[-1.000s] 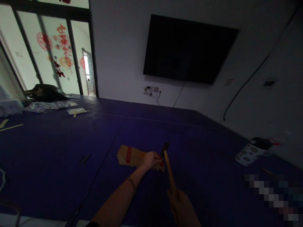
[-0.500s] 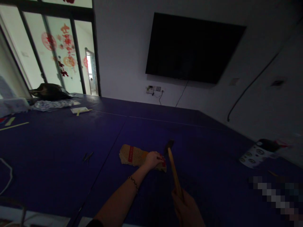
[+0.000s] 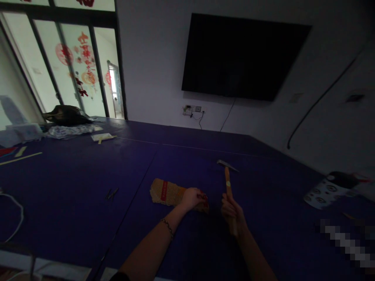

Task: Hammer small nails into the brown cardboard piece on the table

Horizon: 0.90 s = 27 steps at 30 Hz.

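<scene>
My right hand (image 3: 233, 210) is wrapped round the wooden handle of a hammer (image 3: 227, 179), whose metal head points away from me, to the right of the tan piece. My left hand (image 3: 191, 198) rests on the right part of a tan, rough-looking flat piece (image 3: 172, 194), perhaps a folded cloth or mat, with red bands near its ends. The fingers of that hand are curled together by the right red band; what they pinch, if anything, is too small and dark to make out.
Slim dark tools, like pliers (image 3: 113, 194), lie left on the dark blue surface (image 3: 117, 168). A patterned container (image 3: 328, 189) stands at the right. Far left are a white tray (image 3: 102, 137), plastic bags (image 3: 70, 130) and a yellow strip (image 3: 26, 157). A white cable (image 3: 20, 210) curves at the left edge.
The hammer has moved up and to the right, away from my left hand, and its head has turned. My right hand has come further forward. My left hand stays on the tan piece.
</scene>
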Motion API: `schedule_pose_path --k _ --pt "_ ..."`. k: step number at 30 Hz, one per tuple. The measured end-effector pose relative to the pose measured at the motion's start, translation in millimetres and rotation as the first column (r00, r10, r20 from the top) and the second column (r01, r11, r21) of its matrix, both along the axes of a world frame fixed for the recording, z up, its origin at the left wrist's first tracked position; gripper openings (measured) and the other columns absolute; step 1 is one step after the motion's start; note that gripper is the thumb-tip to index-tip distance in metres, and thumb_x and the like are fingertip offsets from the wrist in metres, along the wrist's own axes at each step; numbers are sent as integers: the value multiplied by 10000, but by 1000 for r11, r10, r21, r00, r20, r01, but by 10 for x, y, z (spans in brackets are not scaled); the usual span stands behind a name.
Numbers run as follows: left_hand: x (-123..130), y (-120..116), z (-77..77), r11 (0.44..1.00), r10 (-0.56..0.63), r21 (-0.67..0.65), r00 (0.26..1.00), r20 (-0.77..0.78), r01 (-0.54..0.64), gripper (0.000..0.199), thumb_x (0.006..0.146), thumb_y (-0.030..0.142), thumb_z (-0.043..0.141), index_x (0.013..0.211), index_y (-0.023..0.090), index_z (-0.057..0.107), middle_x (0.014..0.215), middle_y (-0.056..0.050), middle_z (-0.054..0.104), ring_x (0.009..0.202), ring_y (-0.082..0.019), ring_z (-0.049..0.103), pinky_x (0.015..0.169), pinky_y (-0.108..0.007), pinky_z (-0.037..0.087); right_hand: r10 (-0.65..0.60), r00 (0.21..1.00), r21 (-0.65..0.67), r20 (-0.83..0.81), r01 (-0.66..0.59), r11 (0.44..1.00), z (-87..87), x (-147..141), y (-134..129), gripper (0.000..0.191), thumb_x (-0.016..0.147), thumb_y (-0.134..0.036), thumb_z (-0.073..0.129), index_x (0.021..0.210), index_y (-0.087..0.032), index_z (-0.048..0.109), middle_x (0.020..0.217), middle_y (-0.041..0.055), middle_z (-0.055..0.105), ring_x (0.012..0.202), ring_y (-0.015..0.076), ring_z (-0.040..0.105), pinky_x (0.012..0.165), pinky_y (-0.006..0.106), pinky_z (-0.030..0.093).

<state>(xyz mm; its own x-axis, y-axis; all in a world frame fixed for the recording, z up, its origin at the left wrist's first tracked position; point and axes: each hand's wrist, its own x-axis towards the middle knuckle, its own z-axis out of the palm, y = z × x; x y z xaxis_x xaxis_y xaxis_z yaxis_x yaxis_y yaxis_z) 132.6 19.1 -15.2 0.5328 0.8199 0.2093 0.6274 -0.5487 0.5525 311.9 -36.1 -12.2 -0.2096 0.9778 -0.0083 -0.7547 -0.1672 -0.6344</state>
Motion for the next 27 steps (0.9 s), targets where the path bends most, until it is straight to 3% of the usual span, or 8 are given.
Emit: schedule_pose_path --k 8,12,16,19,21,23,26,27 --pt "81 -111 129 989 106 120 970 -221 -81 295 699 397 567 899 182 600 904 -91 634 900 -246 537 787 -369 380 58 998 -85 -27 -60 995 -287 113 92 174 655 -201 646 695 -174 479 395 -140 259 258 -23 177 253 36 168" --pt "99 -149 251 985 130 152 932 -337 -82 348 696 425 554 922 161 573 875 -118 635 880 -267 552 768 -393 398 50 999 -102 12 -48 994 -271 114 106 180 656 -194 643 675 -181 464 400 -129 276 261 -17 204 252 47 207" --pt "-63 -212 346 996 85 60 963 -254 -72 365 699 432 544 974 193 566 910 -85 636 831 -224 580 718 -320 434 31 999 -112 -28 -34 993 -192 72 50 189 661 -174 633 654 -182 444 390 -126 295 256 -15 223 249 47 228" --pt "-411 -260 409 983 182 29 975 -125 -180 312 715 397 538 968 219 583 923 -43 637 847 -179 578 723 -256 430 17 999 -95 -46 -21 995 -146 52 5 186 689 -154 601 641 -186 424 394 -121 316 259 -11 252 257 49 258" --pt "-787 -290 461 927 373 -2 922 -99 -376 235 726 337 536 908 209 609 901 -37 643 834 -162 578 718 -233 422 4 997 -98 -77 -11 995 -139 53 -12 189 707 -126 575 632 -188 412 400 -115 342 262 -6 284 256 55 280" --pt "-1266 -331 514 808 582 -39 807 -101 -588 171 717 273 548 857 205 618 882 -25 649 811 -144 580 696 -207 410 -9 992 -106 -127 -4 994 -149 64 -17 203 711 -85 552 627 -191 400 404 -111 367 267 -2 319 257 57 298" --pt "-2041 -439 545 675 728 -37 674 -127 -737 188 729 232 533 880 142 599 888 -79 644 812 -165 580 662 -219 399 -8 984 -117 -178 -13 993 -174 82 -11 227 709 -43 529 625 -197 384 402 -109 391 277 4 360 263 56 311" --pt "-2271 -487 534 571 808 -49 571 -142 -820 188 727 261 540 860 142 598 874 -76 646 805 -165 581 646 -212 393 -1 982 -119 -190 -22 993 -179 87 -8 233 711 -37 521 623 -198 378 402 -107 400 281 5 371 267 55 315"
